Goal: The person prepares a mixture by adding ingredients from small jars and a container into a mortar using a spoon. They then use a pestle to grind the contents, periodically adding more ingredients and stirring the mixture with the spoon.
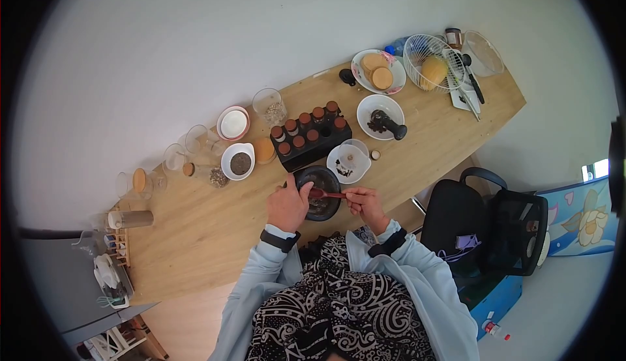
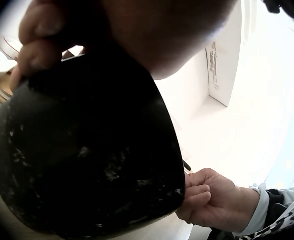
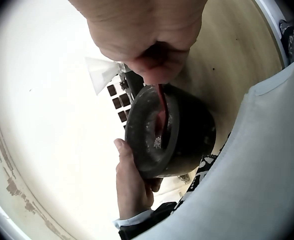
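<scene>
A dark stone mortar (image 1: 324, 211) stands near the table's front edge, tilted in the right wrist view. The left hand (image 1: 287, 206) grips its side, thumb at the rim and fingers around the outside. In the right hand (image 1: 366, 207) a small red spoon (image 3: 162, 116) is pinched by its handle. The spoon's bowl is inside the mortar, close to some pale ground residue on the inner wall. From the left wrist view, the mortar's dark outer wall (image 2: 87, 155) hides the spoon and the mortar's inside.
Behind the mortar is a black rack (image 1: 303, 156) of cork-topped jars. A white bowl (image 1: 352, 173) with dark bits sits right beside it. Further right, another bowl (image 1: 369, 108) holds a black pestle (image 1: 389, 125). Bowls and glass jars line the left, including a bowl of dark grains (image 1: 240, 163).
</scene>
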Action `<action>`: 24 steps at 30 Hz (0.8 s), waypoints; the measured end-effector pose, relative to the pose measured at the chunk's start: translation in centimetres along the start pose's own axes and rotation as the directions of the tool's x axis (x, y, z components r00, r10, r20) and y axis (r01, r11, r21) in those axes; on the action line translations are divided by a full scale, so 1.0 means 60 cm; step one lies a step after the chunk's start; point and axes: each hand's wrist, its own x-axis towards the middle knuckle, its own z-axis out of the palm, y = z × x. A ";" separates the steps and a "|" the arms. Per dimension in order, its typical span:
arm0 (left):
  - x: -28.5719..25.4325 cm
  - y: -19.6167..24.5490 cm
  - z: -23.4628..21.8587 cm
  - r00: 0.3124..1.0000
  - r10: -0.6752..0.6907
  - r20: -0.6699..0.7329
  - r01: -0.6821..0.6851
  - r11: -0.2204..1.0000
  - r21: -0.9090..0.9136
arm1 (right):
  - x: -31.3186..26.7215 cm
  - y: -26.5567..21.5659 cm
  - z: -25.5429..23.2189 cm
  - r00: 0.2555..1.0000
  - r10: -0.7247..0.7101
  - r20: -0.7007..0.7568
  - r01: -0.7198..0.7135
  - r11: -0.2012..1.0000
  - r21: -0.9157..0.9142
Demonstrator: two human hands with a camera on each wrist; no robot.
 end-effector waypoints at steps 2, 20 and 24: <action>0.000 -0.002 0.000 1.000 -0.004 -0.003 0.004 1.000 -0.005 | -0.004 -0.004 -0.001 1.000 -0.007 0.000 0.007 1.000 -0.007; 0.003 -0.017 0.003 1.000 -0.006 0.001 0.006 0.999 -0.041 | -0.117 -0.173 0.012 0.927 -0.340 -0.159 0.334 0.940 -0.068; 0.003 -0.016 0.001 1.000 0.005 -0.013 -0.006 0.999 -0.048 | -0.118 -0.189 0.027 0.716 -0.698 -0.006 0.509 0.528 -0.680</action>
